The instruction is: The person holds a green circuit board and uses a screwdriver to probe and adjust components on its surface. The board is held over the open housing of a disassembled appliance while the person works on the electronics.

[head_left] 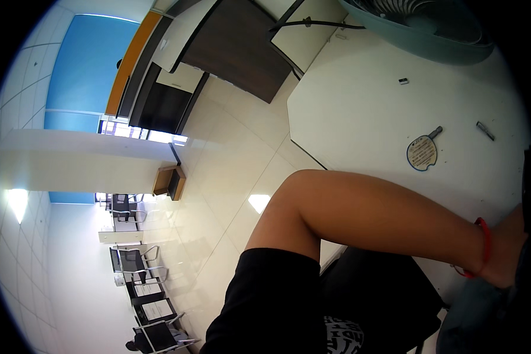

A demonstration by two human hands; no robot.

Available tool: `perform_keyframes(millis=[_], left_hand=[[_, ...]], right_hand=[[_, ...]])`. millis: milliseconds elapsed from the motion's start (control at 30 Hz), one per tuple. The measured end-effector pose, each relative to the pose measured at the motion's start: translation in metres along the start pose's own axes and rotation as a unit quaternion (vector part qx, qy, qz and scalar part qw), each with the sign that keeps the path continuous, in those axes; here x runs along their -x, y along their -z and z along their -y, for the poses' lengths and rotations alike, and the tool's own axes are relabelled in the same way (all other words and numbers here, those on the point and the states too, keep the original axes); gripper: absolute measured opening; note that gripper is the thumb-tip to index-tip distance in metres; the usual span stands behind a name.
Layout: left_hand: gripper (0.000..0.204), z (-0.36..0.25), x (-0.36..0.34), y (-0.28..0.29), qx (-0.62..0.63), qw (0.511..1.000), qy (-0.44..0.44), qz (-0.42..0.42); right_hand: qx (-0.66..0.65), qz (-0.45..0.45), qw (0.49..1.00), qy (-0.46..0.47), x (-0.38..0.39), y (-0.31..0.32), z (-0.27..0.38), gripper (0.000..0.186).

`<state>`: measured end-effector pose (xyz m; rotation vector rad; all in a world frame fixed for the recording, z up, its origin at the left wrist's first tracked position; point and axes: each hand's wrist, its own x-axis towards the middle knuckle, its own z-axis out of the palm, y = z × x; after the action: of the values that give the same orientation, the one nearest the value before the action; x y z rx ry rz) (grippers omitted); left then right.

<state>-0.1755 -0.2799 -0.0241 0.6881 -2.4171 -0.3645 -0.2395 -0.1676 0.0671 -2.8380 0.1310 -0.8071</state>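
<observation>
My left arm crosses the lower part of the view, bent at the elbow, with a black short sleeve and a red bracelet (485, 248) at the wrist. Only the base of my left hand (509, 253) shows at the right edge, where something dark cuts it off; its fingers are hidden. No part of my right hand appears. Beyond the forearm, a round, cream-faced, paddle-shaped piece (422, 154) with a blue rim and short grey handle lies on the white table (348, 106). Beside it is a small slim grey piece (485, 131). Farther off sits a tiny black-and-white block (403, 81).
A teal-rimmed fan (430, 44) stands at the table's far side, with a black cable (330, 23) nearby. Left of the table edge lies a tiled floor (230, 159). Several black chairs (128, 264), an open brown box (170, 183) and dark cabinets (236, 47) stand beyond; the room appears tilted sideways.
</observation>
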Motion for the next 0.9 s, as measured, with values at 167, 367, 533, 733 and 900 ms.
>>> perform_keyframes(millis=[167,367,533,733,900], left_hand=[[0.011,-0.001,0.000,0.003,-0.004,1.000,0.000,-0.001],[0.012,-0.005,0.007,0.007,-0.001,1.000,-0.001,-0.003],[0.012,-0.006,-0.002,0.002,-0.007,1.000,-0.009,0.002],[0.013,-0.006,-0.012,-0.009,0.005,1.000,-0.004,-0.003],[0.015,-0.010,-0.014,-0.012,0.011,1.000,0.000,-0.002]], right_hand=[[0.003,-0.003,1.000,-0.006,0.003,-0.001,0.003,0.018],[0.004,-0.006,1.000,-0.021,0.005,-0.001,0.005,0.020],[0.001,-0.010,0.999,-0.031,0.008,-0.002,0.009,0.021],[-0.004,-0.008,0.999,-0.050,0.010,-0.004,0.010,0.023],[-0.008,-0.011,0.998,-0.066,0.013,-0.004,0.012,0.024]])
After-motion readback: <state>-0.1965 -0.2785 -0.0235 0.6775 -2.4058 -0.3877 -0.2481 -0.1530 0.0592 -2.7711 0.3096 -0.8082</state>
